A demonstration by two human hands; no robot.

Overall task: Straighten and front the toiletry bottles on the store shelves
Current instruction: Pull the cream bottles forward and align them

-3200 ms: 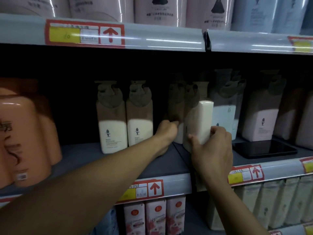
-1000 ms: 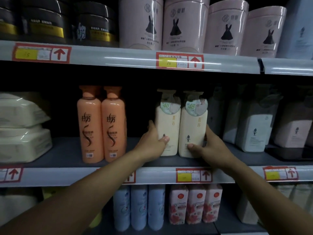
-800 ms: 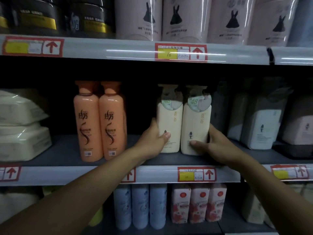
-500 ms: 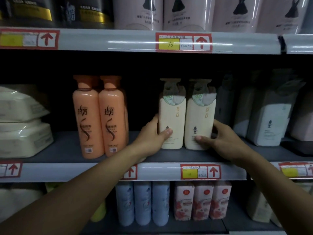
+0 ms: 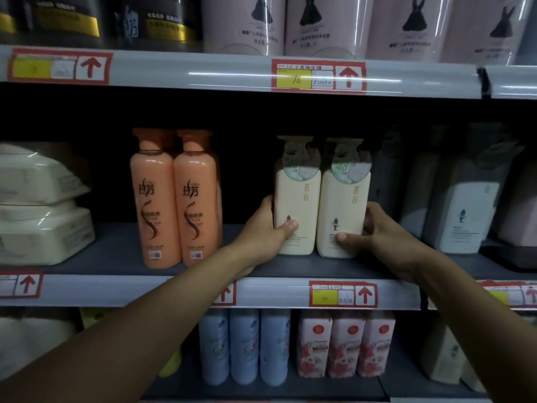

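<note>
Bare forearms reach from the near edge up to the middle shelf. On its grey front rail sits a red-framed price tag with a yellow field and a red up-arrow; the handwriting on it is too small to read.

Standing upright and side by side just behind that rail are two cream pump bottles. The left hand is clamped on the left cream bottle, thumb across the lower front label and fingers wrapped round its left side. The right hand is clamped on the right cream bottle, thumb on the lower front and fingers round its right side. Each bottle carries two gold Chinese characters down its right edge, a small dark figure emblem, and a round neck tag; the right one reads "48".

Left of them, apart, stand two orange bottles with brown Chinese lettering and a swirl.

Farther up, the upper rail's price tag shows a handwritten "10". Above it stand pink packs printed with a black rabbit silhouette.
</note>
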